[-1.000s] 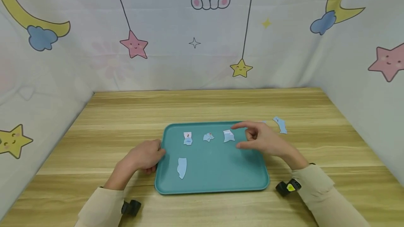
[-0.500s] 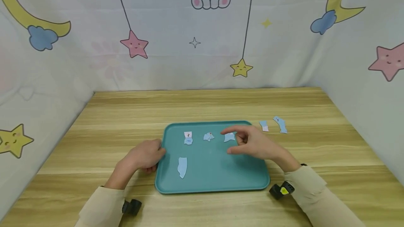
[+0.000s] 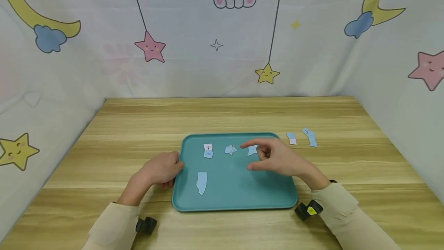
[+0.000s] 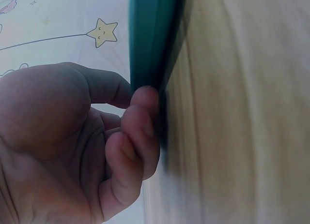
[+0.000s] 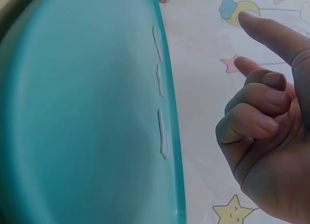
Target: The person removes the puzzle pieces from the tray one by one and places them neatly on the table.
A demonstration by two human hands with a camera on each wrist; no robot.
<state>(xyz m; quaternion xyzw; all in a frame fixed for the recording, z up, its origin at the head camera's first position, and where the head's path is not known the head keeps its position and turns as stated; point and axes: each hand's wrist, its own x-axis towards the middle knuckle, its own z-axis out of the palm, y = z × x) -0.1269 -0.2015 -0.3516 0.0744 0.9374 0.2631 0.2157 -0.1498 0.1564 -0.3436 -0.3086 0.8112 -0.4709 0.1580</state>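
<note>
My left hand (image 3: 162, 169) grips the left rim of a teal tray (image 3: 236, 190); in the left wrist view the fingers (image 4: 127, 158) curl at its edge. My right hand (image 3: 279, 158) hovers above the tray's right part, thumb and index finger spread apart, the other fingers folded in, holding nothing. It partly hides a flat light-blue piece with jagged edges (image 3: 253, 150). Along the tray's far side lie a small piece with a red mark (image 3: 230, 149) and a white-and-blue piece (image 3: 208, 151). A longer plain blue piece (image 3: 202, 183) lies nearer the front left.
Beyond the tray's far right corner, a blue-and-pink piece (image 3: 291, 138) and a longer blue piece (image 3: 310, 137) lie on the wooden table (image 3: 149, 115). A white cloth (image 3: 187, 65) printed with stars and moons stands around the back and sides.
My right hand has moved left and slightly down over the tray, uncovering the blue-and-pink piece on the table and partly covering the tray's right-hand piece. My left hand keeps its grip on the rim.
</note>
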